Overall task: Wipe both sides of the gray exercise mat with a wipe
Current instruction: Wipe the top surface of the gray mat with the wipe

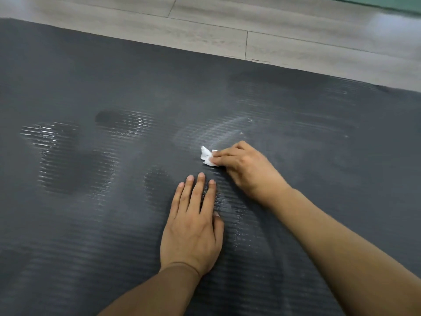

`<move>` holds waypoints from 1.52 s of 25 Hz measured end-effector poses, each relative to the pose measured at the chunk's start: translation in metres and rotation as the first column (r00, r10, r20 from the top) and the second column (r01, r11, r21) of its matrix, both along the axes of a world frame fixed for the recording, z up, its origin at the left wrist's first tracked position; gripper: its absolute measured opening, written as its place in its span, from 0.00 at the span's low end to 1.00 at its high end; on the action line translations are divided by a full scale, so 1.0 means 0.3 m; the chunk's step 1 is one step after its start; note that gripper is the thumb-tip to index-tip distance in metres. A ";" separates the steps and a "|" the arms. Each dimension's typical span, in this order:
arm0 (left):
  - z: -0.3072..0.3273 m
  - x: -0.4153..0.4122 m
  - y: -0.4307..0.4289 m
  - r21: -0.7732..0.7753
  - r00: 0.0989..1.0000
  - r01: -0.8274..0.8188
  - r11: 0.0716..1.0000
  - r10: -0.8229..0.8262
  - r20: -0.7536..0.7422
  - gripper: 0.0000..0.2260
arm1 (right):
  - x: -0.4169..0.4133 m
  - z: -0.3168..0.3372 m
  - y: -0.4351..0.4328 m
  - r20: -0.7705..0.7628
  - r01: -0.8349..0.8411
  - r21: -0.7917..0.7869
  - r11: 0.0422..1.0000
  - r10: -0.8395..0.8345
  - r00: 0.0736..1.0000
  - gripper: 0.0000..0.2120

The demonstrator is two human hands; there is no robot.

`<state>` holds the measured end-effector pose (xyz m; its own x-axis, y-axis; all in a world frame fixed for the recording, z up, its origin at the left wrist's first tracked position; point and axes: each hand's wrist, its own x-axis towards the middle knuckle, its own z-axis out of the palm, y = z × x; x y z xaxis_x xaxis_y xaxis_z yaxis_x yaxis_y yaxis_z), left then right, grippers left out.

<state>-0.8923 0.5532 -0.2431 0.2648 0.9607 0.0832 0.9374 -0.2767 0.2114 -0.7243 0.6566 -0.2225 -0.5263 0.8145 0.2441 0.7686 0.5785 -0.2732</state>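
The mat (91, 76) lies flat on the floor (205, 21) and fills most of the view, with its far edge running along the pale wood-look boards. Its upper face is ribbed in fine ridges, and damp patches (57, 156) shine on it to the left and around the hands. The left hand (193, 229) lies flat on the mat with its fingers straight and a little spread, holding nothing and apparently steadying the sheet. Just beyond it, the right hand (246, 167) has its fingers bent over a crumpled white wipe (207, 156) and holds it down against the ribs; the thumb is hidden, so I cannot tell how tightly the wipe is pinched. The mat looks like soft, light foam: limp rather than stiff, likely to fold or roll easily, and grippy when dry but probably slicker where wet. To turn it for the second side, an edge or corner would be the sensible place to take hold, lifting and peeling it over rather than dragging. The wipe is thin and wadded and may snag or shred on the ridges, so a flat press seems safer than a hard scrub. No brand, label or writing can be read on the mat, wipe or floor.
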 end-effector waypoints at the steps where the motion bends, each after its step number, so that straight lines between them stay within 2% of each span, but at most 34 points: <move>1: -0.003 0.000 0.000 0.005 1.000 0.003 1.000 -0.003 0.002 0.27 | 0.085 0.009 0.008 0.044 0.066 0.014 0.998 -0.066 0.997 0.14; 2: -0.005 -0.002 0.000 0.009 1.000 0.004 1.000 -0.004 0.006 0.27 | 0.174 0.013 0.013 0.064 0.256 0.036 0.966 -0.258 0.964 0.14; 3: -0.007 -0.004 0.000 0.012 1.000 0.003 1.000 -0.003 0.009 0.27 | 0.263 0.011 0.011 0.046 0.517 0.037 0.855 -0.519 0.854 0.15; 4: -0.009 -0.004 0.001 0.014 1.000 0.001 1.000 -0.001 0.008 0.27 | 0.314 0.008 -0.003 0.010 0.748 0.018 0.663 -0.748 0.663 0.17; 5: -0.010 -0.002 0.003 0.016 1.000 0.001 1.000 -0.001 0.000 0.27 | 0.302 -0.005 -0.015 -0.026 0.848 -0.006 0.529 -0.848 0.529 0.19; 6: -0.010 -0.003 0.004 0.016 1.000 0.003 1.000 -0.002 -0.010 0.27 | 0.231 -0.014 -0.026 -0.078 0.832 -0.036 0.554 -0.831 0.550 0.19; 7: -0.010 -0.001 0.004 0.016 1.000 0.009 1.000 -0.008 -0.013 0.27 | 0.129 -0.023 -0.035 -0.120 0.727 -0.044 0.685 -0.726 0.677 0.19; 9: -0.011 0.000 0.005 0.026 1.000 0.019 0.999 -0.019 -0.003 0.28 | -0.058 -0.041 -0.072 -0.112 0.335 0.000 0.942 -0.333 0.936 0.16; 10: -0.011 -0.002 0.006 0.031 1.000 0.019 0.999 -0.019 0.001 0.28 | -0.095 -0.039 -0.076 -0.070 0.158 0.023 0.987 -0.156 0.985 0.15; 11: -0.012 -0.003 0.005 0.033 1.000 0.018 0.999 -0.018 0.003 0.27 | -0.078 -0.039 -0.062 -0.017 0.066 0.056 0.996 -0.065 0.998 0.13; 12: -0.011 -0.001 0.005 0.035 1.000 0.015 0.999 -0.016 0.008 0.27 | -0.019 -0.032 -0.041 0.021 0.102 0.087 0.991 -0.105 0.994 0.13; 13: -0.013 0.001 0.006 0.040 1.000 0.012 0.999 -0.013 0.012 0.27 | 0.068 -0.019 -0.026 0.037 0.263 0.089 0.961 -0.267 0.963 0.14; 14: -0.016 0.000 0.004 0.043 1.000 0.009 0.999 -0.010 0.013 0.27 | 0.165 -0.005 -0.018 0.042 0.500 0.060 0.864 -0.503 0.863 0.15; 16: -0.015 0.003 0.003 0.047 1.000 0.009 0.999 -0.010 0.024 0.27 | 0.363 0.012 -0.034 0.040 0.873 -0.007 0.488 -0.872 0.488 0.16; 17: -0.016 0.003 0.006 0.050 1.000 0.008 0.999 -0.009 0.023 0.27 | 0.399 0.015 -0.040 0.032 0.939 -0.043 0.341 -0.939 0.342 0.17; 18: -0.019 0.002 0.005 0.049 1.000 0.008 0.999 -0.009 0.015 0.27 | 0.380 0.009 -0.039 0.003 0.946 -0.070 0.315 -0.949 0.316 0.18; 19: -0.020 0.002 0.004 0.045 1.000 0.010 0.999 -0.011 0.013 0.27 | 0.324 -0.002 -0.023 -0.050 0.903 -0.086 0.421 -0.907 0.418 0.17; 20: -0.020 0.000 0.006 0.044 1.000 0.012 0.999 -0.013 0.013 0.27 | 0.246 -0.021 -0.002 -0.086 0.791 -0.088 0.605 -0.796 0.600 0.16; 21: -0.021 -0.002 0.004 0.042 1.000 0.014 0.999 -0.014 0.010 0.27 | 0.162 -0.033 0.000 -0.080 0.618 -0.063 0.784 -0.621 0.780 0.15; 22: -0.022 -0.004 0.006 0.041 1.000 0.017 0.999 -0.017 0.010 0.27 | 0.105 -0.045 0.004 -0.042 0.438 -0.029 0.899 -0.439 0.898 0.14; 23: -0.024 -0.003 0.008 0.043 1.000 0.020 0.999 -0.020 0.012 0.27 | 0.097 -0.039 0.010 0.003 0.330 0.003 0.944 -0.330 0.944 0.13; 24: -0.024 -0.004 0.008 0.044 1.000 0.020 0.999 -0.020 0.015 0.27 | 0.147 -0.028 0.023 0.034 0.326 0.025 0.945 -0.327 0.944 0.13; 25: -0.024 -0.005 0.010 0.047 1.000 0.018 0.999 -0.019 0.022 0.27 | 0.244 -0.019 0.026 0.060 0.437 0.054 0.898 -0.440 0.896 0.14; 26: -0.026 -0.005 0.010 0.049 0.999 0.016 0.999 -0.018 0.031 0.27 | 0.362 -0.015 0.012 0.097 0.601 0.067 0.796 -0.605 0.790 0.15; 28: -0.024 -0.003 0.008 0.047 0.999 0.012 0.999 -0.014 0.037 0.27 | 0.606 0.000 -0.062 0.160 0.858 0.055 0.511 -0.852 0.498 0.17; 30: -0.024 -0.002 0.009 0.035 0.999 0.010 0.999 -0.011 0.042 0.27 | 0.706 0.023 -0.125 0.099 0.957 -0.015 0.288 -0.952 0.288 0.19; 31: -0.023 0.001 0.009 0.029 0.999 0.008 1.000 -0.010 0.044 0.27 | 0.677 0.017 -0.135 0.024 0.965 -0.025 0.260 -0.965 0.260 0.19; 32: -0.023 0.002 0.008 0.023 0.999 0.005 1.000 -0.006 0.046 0.27 | 0.598 0.007 -0.141 -0.063 0.948 -0.030 0.315 -0.948 0.313 0.18; 33: -0.020 0.001 0.005 0.014 0.999 -0.001 1.000 0.000 0.048 0.27 | 0.494 -0.010 -0.152 -0.154 0.897 -0.034 0.441 -0.889 0.431 0.18; 34: -0.015 0.000 0.005 0.007 0.999 -0.001 1.000 0.001 0.052 0.27 | 0.374 -0.024 -0.172 -0.190 0.793 -0.011 0.609 -0.780 0.596 0.17; 35: -0.011 -0.001 0.005 -0.001 0.998 0.003 1.000 -0.003 0.058 0.27 | 0.261 -0.038 -0.211 -0.167 0.630 0.032 0.776 -0.618 0.769 0.15; 36: -0.008 0.000 0.003 -0.006 0.998 0.007 1.000 -0.006 0.067 0.27 | 0.187 -0.046 -0.260 -0.113 0.460 0.064 0.886 -0.452 0.885 0.14; 37: -0.006 0.003 0.006 -0.005 0.997 0.009 1.000 -0.009 0.075 0.27 | 0.176 -0.051 -0.291 -0.057 0.338 0.087 0.937 -0.334 0.941 0.13; 38: -0.007 0.000 0.005 -0.005 0.997 0.010 1.000 -0.010 0.080 0.27 | 0.225 -0.043 -0.309 -0.025 0.301 0.086 0.950 -0.300 0.954 0.13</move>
<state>-0.8923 0.5547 -0.2451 0.2670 0.9585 0.0997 0.9145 -0.2846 0.2875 -0.6567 0.5640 -0.2353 -0.2575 0.9096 0.3259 0.9075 0.3435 -0.2418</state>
